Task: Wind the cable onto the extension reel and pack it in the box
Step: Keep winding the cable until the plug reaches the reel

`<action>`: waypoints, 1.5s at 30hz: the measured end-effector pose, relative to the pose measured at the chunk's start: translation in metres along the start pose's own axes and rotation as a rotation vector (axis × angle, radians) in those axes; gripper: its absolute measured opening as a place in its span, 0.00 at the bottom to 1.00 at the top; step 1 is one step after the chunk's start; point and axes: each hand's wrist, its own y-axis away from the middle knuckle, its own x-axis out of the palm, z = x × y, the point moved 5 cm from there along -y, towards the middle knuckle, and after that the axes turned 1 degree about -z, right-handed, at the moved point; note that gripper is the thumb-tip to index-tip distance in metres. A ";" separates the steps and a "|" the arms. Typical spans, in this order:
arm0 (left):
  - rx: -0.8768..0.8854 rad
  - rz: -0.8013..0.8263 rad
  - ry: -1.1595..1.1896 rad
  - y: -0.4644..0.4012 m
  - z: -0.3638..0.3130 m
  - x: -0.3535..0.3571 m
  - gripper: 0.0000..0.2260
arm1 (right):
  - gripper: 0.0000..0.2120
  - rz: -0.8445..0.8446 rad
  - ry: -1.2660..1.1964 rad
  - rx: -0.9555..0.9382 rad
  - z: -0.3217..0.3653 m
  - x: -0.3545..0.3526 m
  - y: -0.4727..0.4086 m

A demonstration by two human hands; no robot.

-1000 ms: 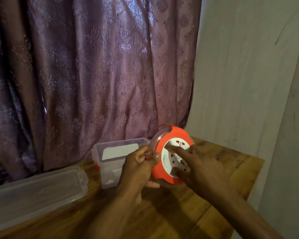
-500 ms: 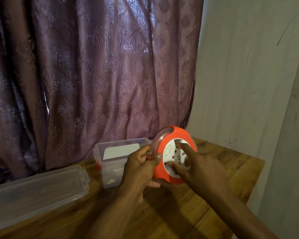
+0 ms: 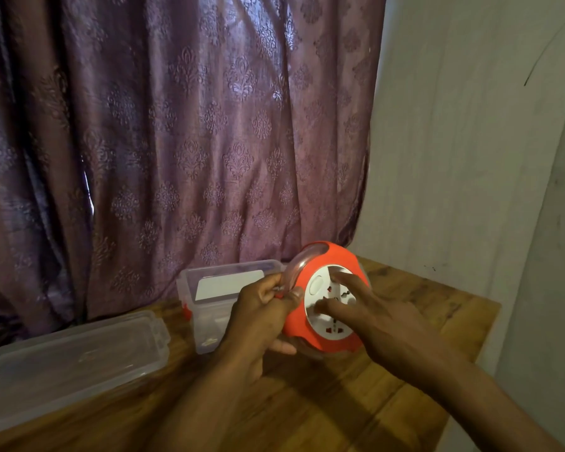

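Left hand (image 3: 261,316) gripping orange reel (image 3: 299,324) (held upright), right hand (image 3: 377,321) fingers on its socket face (image 3: 331,321)

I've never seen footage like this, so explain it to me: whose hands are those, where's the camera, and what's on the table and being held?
There is no machine here. The camera sits on a person's head and looks down at their own hands. The left hand grips the clear handle of an orange extension reel. The right hand lays its fingers on the reel's white socket face. On the wooden table stand a clear plastic box, open, and beside it its lid. A purple curtain hangs behind.
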 end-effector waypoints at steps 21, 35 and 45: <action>-0.008 0.041 0.026 0.002 0.003 0.005 0.10 | 0.32 0.092 -0.032 0.143 -0.011 0.014 0.005; -0.025 0.010 0.062 0.003 0.005 0.009 0.08 | 0.31 0.000 -0.183 0.329 -0.014 0.018 0.001; -0.023 0.025 0.102 0.003 0.005 0.012 0.13 | 0.31 -0.093 -0.245 0.377 -0.014 0.014 0.002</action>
